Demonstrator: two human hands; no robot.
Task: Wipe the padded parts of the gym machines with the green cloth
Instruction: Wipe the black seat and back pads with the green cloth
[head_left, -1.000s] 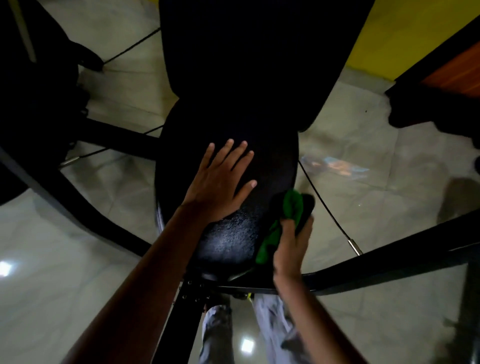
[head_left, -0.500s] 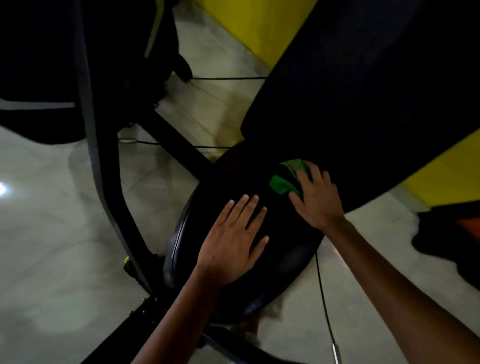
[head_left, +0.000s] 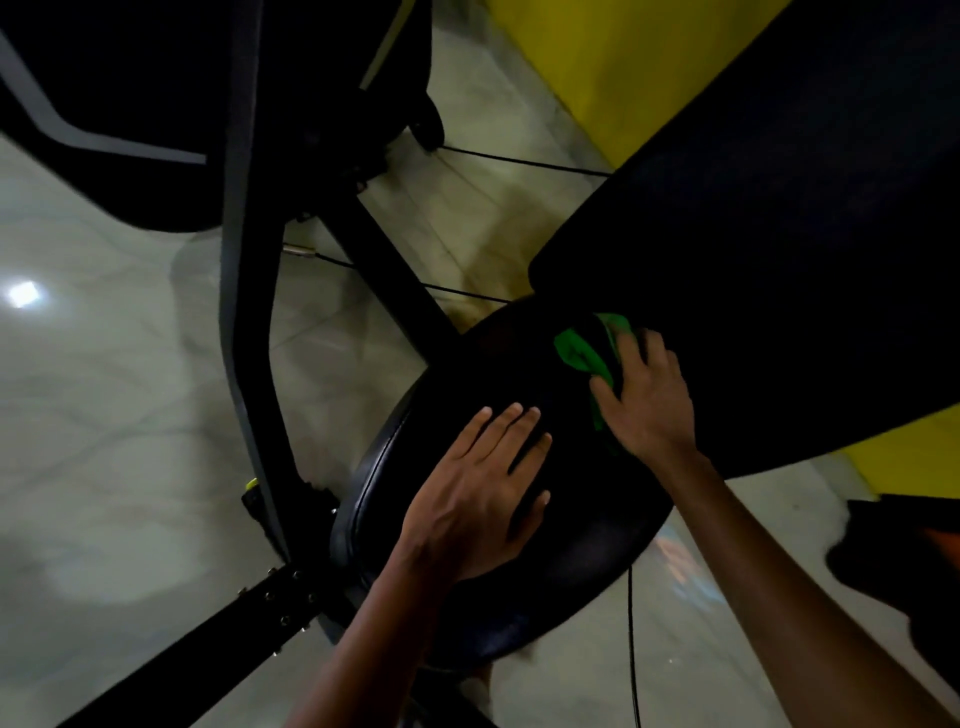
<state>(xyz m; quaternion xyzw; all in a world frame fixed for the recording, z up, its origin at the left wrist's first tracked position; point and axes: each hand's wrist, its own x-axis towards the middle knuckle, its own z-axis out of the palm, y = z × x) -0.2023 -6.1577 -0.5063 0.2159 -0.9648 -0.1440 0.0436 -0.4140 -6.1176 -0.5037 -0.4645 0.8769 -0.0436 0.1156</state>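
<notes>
R grip (head_left: 647, 402) on crumpled green cloth (head_left: 579, 353), black seat pad (head_left: 457, 395)

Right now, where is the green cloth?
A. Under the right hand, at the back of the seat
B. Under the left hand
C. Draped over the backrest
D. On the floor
A: the right hand presses the green cloth onto the seat near the backrest; the left hand lies flat and bare.

Just one view here — a wide-angle head cam looking steeply down from above, close in over the black padded seat (head_left: 467, 415), with both forearms reaching up into frame from the bottom edge. The backrest pad (head_left: 779, 234) fills the upper right, the glossy tiled floor (head_left: 104, 415) shows around everything — edges bend a bit.
</notes>
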